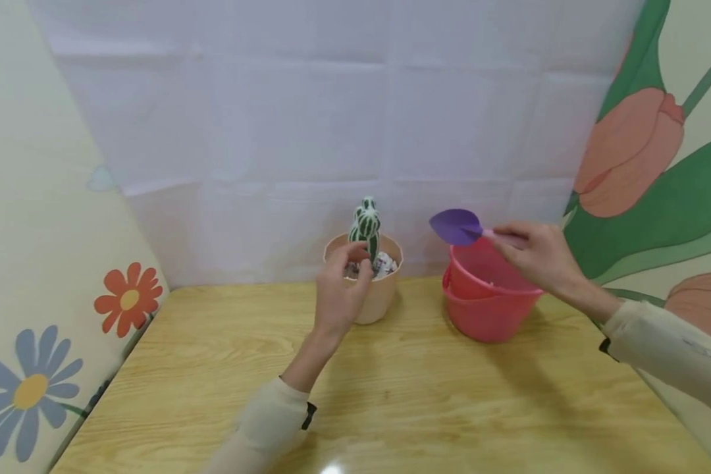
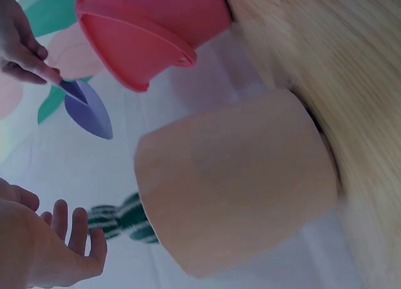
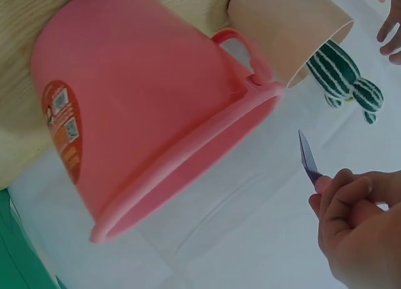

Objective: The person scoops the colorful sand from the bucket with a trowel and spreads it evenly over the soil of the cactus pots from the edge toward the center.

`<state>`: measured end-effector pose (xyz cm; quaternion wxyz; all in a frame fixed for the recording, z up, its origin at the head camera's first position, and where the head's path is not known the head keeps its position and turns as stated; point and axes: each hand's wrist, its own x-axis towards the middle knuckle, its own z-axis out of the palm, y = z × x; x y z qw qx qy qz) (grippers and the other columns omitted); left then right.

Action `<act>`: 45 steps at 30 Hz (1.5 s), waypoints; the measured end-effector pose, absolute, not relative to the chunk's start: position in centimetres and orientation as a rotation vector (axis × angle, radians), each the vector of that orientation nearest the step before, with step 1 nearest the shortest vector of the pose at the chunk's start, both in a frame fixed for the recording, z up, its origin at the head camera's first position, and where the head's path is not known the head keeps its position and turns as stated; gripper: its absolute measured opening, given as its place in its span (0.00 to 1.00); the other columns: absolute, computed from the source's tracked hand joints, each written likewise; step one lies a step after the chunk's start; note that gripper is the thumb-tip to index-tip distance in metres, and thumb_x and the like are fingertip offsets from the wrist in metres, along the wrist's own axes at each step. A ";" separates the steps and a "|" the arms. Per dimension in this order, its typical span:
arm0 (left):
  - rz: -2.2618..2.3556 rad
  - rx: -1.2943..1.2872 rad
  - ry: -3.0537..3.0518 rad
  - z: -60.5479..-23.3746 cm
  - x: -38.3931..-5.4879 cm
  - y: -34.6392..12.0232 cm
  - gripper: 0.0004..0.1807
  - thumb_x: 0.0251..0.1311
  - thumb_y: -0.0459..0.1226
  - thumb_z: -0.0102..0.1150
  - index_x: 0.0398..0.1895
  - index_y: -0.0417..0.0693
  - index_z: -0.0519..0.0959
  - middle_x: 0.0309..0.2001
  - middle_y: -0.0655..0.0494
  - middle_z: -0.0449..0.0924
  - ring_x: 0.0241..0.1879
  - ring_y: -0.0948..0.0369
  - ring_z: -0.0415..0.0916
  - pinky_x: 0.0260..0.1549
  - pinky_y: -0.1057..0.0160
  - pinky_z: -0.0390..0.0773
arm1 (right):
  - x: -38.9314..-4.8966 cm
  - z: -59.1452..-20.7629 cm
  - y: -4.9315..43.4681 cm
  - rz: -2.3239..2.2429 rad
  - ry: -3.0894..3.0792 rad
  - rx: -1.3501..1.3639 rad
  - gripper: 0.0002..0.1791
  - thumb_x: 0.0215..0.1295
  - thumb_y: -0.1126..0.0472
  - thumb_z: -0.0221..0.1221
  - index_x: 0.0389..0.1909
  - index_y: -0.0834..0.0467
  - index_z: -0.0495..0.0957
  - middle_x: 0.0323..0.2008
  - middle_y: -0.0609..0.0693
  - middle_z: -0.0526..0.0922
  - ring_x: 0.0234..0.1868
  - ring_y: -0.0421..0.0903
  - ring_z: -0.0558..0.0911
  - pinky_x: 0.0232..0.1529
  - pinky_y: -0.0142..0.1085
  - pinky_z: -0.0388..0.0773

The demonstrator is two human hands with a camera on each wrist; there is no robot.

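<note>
My right hand [image 1: 536, 253] grips the pink handle of a small purple trowel [image 1: 455, 227], holding it above the rim of a pink bucket [image 1: 492, 316]. In the right wrist view, its fingers [image 3: 344, 201] wrap around that handle, and the blade is seen nearly edge-on. My left hand [image 1: 340, 293] is beside a green cactus with white stripes [image 1: 365, 224], its fingers relaxed and holding nothing. The cactus stands in a beige pot [image 1: 374, 299], with crumpled whitish filling [image 1: 385, 265] around its base. From the left wrist, the fingers overlap the top of the cactus [image 2: 128, 217].
Pot and bucket stand side by side on a wood-grain table [image 1: 391, 395], near its back edge. The bucket's handle [image 3: 241, 47] hangs on the side toward the pot. Behind them hangs a creased white cloth [image 1: 296, 118]; walls with painted flowers [image 1: 127, 299] flank the table.
</note>
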<state>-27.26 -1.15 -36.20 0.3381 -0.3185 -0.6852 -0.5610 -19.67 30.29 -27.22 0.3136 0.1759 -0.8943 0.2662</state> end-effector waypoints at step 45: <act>-2.984 -0.026 -1.627 -36.8 -24.2 15.0 0.23 0.61 0.26 0.63 0.60 0.37 0.74 0.39 0.47 0.82 0.31 0.59 0.79 0.39 0.58 0.88 | -20.1 -29.5 38.2 0.106 -2.691 0.653 0.11 0.57 0.72 0.68 0.42 0.68 0.84 0.35 0.60 0.87 0.34 0.56 0.86 0.32 0.50 0.86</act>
